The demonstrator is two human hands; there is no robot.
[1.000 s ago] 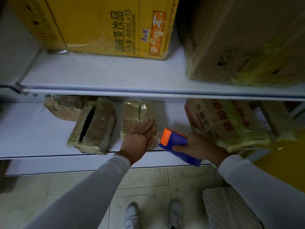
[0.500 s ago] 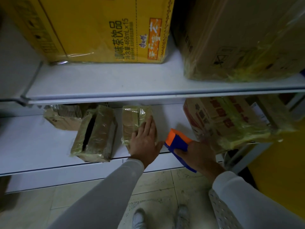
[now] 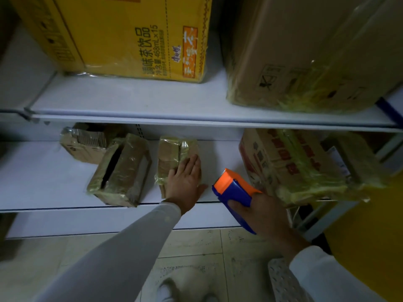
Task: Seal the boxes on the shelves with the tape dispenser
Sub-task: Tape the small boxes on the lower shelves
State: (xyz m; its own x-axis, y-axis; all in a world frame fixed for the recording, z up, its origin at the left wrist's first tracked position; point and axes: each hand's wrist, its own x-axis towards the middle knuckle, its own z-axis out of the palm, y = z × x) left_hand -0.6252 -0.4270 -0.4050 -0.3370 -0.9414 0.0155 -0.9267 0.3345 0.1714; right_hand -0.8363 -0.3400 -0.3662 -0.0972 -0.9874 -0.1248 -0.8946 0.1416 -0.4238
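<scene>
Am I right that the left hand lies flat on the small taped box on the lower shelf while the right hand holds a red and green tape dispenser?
Not quite. The head view shows the tape dispenser is blue and orange. The rest holds: the left hand lies flat on the small taped box on the lower shelf, and the right hand holds the dispenser.

The picture is dim and bluish. Deep shadow lies under the upper shelf [image 3: 196, 122], soft glare shows on taped wrap below it, straight shelf edges bow near the frame's sides, and the floor beneath looks softly blurred.
</scene>
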